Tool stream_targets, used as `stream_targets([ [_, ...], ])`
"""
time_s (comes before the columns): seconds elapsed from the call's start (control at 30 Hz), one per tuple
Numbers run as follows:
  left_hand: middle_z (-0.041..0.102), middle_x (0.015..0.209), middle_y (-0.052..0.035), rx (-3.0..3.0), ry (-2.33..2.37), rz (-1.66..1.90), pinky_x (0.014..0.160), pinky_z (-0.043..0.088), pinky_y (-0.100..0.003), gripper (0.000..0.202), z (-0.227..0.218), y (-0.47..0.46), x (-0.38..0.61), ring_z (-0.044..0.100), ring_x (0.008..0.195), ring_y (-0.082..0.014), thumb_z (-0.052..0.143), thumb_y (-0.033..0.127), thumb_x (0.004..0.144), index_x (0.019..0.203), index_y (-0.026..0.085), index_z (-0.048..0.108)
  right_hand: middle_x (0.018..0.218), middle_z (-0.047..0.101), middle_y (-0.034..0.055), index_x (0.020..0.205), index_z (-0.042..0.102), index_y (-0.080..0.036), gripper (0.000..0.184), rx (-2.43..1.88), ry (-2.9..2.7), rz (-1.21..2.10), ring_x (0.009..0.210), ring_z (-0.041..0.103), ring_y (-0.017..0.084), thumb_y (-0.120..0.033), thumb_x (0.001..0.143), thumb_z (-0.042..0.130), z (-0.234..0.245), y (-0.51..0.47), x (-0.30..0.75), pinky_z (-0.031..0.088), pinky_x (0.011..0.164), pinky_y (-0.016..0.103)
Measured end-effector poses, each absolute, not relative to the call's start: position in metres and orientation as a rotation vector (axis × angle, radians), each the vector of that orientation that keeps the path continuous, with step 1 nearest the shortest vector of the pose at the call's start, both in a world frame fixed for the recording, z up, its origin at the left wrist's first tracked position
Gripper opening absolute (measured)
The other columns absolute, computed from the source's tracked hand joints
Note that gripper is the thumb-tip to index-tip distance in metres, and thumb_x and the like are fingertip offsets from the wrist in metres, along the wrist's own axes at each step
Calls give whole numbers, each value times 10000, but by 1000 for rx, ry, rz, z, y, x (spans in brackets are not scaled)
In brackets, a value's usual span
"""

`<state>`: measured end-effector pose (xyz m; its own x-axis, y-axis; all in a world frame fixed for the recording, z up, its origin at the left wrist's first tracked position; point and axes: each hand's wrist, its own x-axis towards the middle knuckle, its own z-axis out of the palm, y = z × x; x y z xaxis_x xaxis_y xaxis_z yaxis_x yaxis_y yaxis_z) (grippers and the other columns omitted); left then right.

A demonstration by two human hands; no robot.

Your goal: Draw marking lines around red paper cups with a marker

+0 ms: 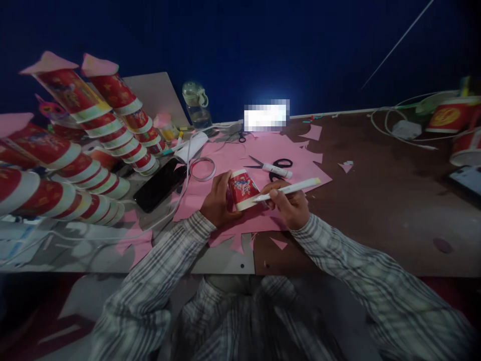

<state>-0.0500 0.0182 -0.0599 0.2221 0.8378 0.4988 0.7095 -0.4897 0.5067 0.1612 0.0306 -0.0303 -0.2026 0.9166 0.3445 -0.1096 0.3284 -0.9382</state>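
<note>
A red printed paper cup point(243, 186) with a pale band lies tilted on its side in my left hand point(219, 201), whose fingers wrap round its left end. My right hand point(291, 204) pinches a white marker pen point(298, 187) with a yellow end; its tip touches or nearly touches the cup's pale band. Both hands are over a sheet of pink paper point(221, 150). Just beyond my right hand lie black-handled scissors point(282, 163) with a white glue stick point(277, 170) across them. A roll of tape point(203, 169) rests beyond my left hand.
Stacked-cup towers with pink cone tops point(108, 130) stand on the left. Near them are a black phone point(160, 188), a water bottle point(198, 108) and a white cable point(184, 185). Pink scraps point(278, 243) lie about. A bright light point(265, 116) shines at the back; more cups point(453, 115) are far right.
</note>
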Motion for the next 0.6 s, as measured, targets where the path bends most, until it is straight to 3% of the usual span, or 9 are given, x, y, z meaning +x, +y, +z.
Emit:
stream_targets([
  [0.23, 470, 1389, -269, 2305, 1462, 1114, 951, 567, -553, 1086, -62, 19, -52, 518, 1285, -414, 808, 542, 669, 1493, 92, 263, 583, 569, 1, 797, 719, -183, 344, -774, -1586, 1026, 553, 537, 138, -473, 928, 586, -31, 31, 162, 450, 521, 286],
  [0.4, 475, 1391, -243, 2310, 1428, 1107, 973, 553, -557, 1103, -63, 20, -54, 510, 1290, -408, 832, 501, 634, 1502, 114, 272, 544, 538, -29, 852, 700, -173, 360, -792, -1400, 1117, 484, 489, 107, -511, 924, 600, -35, 34, 161, 391, 466, 254],
  [0.6, 461, 1402, -234, 2332, 1448, 1091, 952, 575, -507, 1082, -64, 20, -55, 511, 1296, -382, 798, 515, 690, 1519, 115, 231, 528, 538, -26, 766, 699, -166, 402, -771, -1461, 1163, 464, 476, 93, -536, 903, 623, -29, 31, 161, 367, 442, 242],
])
